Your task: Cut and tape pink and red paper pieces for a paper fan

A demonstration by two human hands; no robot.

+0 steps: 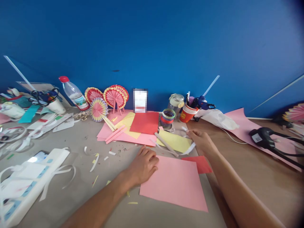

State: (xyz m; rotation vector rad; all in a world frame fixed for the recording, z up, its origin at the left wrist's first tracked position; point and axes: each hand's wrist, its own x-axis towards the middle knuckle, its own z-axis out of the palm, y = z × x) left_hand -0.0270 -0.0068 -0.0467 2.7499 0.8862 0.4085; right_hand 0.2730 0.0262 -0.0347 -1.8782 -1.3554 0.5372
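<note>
My left hand [143,164] rests with curled fingers on the near left corner of a pink paper sheet [177,183] lying on the grey table [78,139]. My right hand [200,139] is farther back, fingers pinched on a thin white strip [188,148] above a yellow sheet [174,141]. A red sheet [199,163] peeks out under my right forearm. A rolled paper stick [166,144] lies across the yellow sheet.
Pleated paper fans [111,98], a water bottle [74,93], a red cup of pens [187,112], tape rolls [167,118] and a jar stand along the blue wall. More pink, yellow and red sheets [144,123] lie mid-table. A glue gun [263,137] sits right; paper scraps left.
</note>
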